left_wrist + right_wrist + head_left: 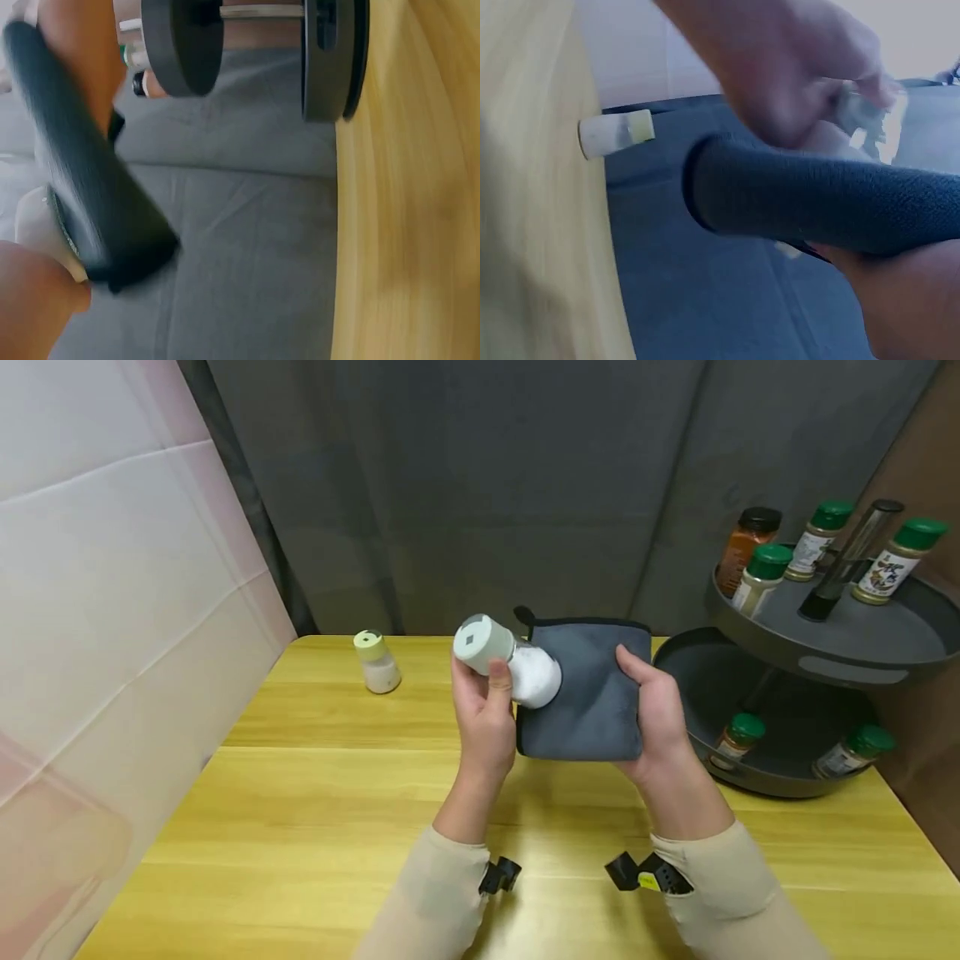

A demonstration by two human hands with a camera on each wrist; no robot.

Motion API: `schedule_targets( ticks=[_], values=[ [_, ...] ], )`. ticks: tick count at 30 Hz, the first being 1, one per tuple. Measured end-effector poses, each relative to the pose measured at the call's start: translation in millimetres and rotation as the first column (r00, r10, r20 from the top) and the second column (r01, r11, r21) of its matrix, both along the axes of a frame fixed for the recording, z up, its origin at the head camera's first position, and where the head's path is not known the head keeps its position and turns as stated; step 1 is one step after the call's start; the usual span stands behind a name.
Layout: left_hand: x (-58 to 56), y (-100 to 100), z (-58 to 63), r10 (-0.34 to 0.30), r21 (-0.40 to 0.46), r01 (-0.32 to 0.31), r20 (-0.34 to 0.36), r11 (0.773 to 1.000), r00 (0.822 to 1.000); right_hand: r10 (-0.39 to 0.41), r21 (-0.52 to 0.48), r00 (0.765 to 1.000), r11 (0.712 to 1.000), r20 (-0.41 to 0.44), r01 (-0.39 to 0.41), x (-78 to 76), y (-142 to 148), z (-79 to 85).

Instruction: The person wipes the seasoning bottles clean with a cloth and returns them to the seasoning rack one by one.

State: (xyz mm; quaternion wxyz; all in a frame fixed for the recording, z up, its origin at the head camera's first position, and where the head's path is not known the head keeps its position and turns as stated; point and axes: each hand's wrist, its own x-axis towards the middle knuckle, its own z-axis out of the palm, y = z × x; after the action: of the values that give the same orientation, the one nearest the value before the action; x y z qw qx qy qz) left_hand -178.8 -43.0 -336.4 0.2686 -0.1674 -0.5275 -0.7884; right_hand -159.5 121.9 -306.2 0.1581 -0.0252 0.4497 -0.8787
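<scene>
My left hand (483, 718) grips a clear shaker jar (536, 677) of white contents by its pale green-white cap (480, 642), tilted with its base toward the right. The right hand (660, 714) holds a dark grey cloth (588, 693) with black edging and a small loop, thumb on its near face and the other fingers hidden behind. The jar's base overlaps the cloth in the head view. In the right wrist view the folded cloth (817, 195) lies just below the left hand (802, 75); the left wrist view shows the cloth (97, 180) blurred.
A second white-filled jar (381, 672) with a yellow-green cap stands on the wooden table (300, 827) at the back left. At the right stands a two-tier dark rack (795, 777) with several spice bottles, most green-capped. Grey curtain (465, 493) hangs behind; white cloth (127, 577) walls the left side.
</scene>
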Motion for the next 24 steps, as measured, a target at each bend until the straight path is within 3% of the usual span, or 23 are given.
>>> schedule_targets(
  ticks=[3,8,13,16,21,24],
  values=[
    [2.2,1,-0.9,0.006,-0.011,-0.006,-0.001,1.0,1.0,0.019,0.002,1.0,1.0,0.02,-0.019,-2.3,-10,-3.7],
    [-0.3,-6,0.6,0.029,-0.008,-0.029,-0.012,1.0,1.0,0.091,0.019,0.994,0.996,0.056,-0.092,7.2,-5,-3.2],
    [2.4,-5,5.3,-0.031,0.066,0.034,-0.04,0.997,0.999,0.033,-0.022,0.999,0.999,0.01,-0.033,2.5,2,7.9],
    [4.8,1,7.0,-0.054,0.063,0.057,-0.049,0.996,0.997,0.045,-0.049,0.999,0.998,-0.007,-0.045,-5.7,-6,7.0],
    [1.6,1,8.2,-0.019,0.032,0.021,-0.061,0.999,0.998,0.121,-0.036,0.992,0.992,0.038,-0.12,-3.1,-8,1.2],
    [0.2,-2,9.3,-0.007,0.027,0.009,-0.061,1.0,0.998,0.153,-0.045,0.987,0.987,0.042,-0.151,0.1,4,5.8]
  ],
)
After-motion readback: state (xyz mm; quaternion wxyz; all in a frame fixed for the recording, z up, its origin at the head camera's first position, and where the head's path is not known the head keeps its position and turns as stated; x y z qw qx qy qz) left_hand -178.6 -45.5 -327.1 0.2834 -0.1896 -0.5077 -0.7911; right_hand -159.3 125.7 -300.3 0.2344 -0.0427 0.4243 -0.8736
